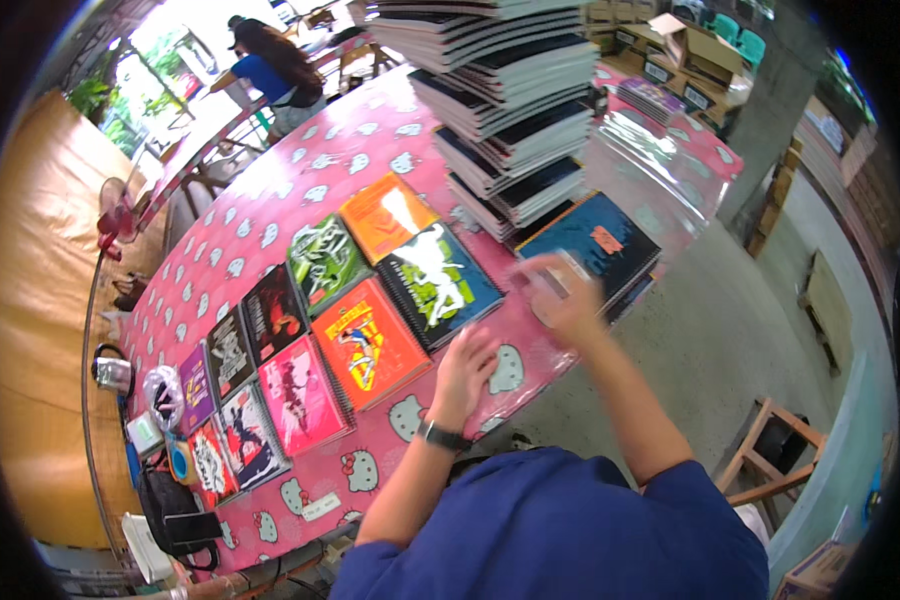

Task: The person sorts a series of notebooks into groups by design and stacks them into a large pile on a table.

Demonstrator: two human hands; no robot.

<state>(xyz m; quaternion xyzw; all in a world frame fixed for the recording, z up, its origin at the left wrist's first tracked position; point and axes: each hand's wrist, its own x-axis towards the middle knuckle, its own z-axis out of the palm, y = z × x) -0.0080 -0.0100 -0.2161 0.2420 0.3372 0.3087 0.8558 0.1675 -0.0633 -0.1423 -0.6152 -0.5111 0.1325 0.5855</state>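
Note:
My left hand, a dark watch on its wrist, rests with fingers stretched out at the near edge of a blue and green spiral notebook. Beside it lies an orange spiral notebook. My right hand is blurred, over the near-left corner of a dark blue notebook with an orange patch. Its fingers are smeared, so I cannot make out whether they hold anything. The dark blue notebook lies on top of others at the table's right edge. Behind it rises a tall stack of spiral notebooks.
Several more notebooks, including a pink one, lie in two rows on the pink patterned tablecloth. A black pouch and a tape roll are at the left. Cardboard boxes stand behind; a person works at another table.

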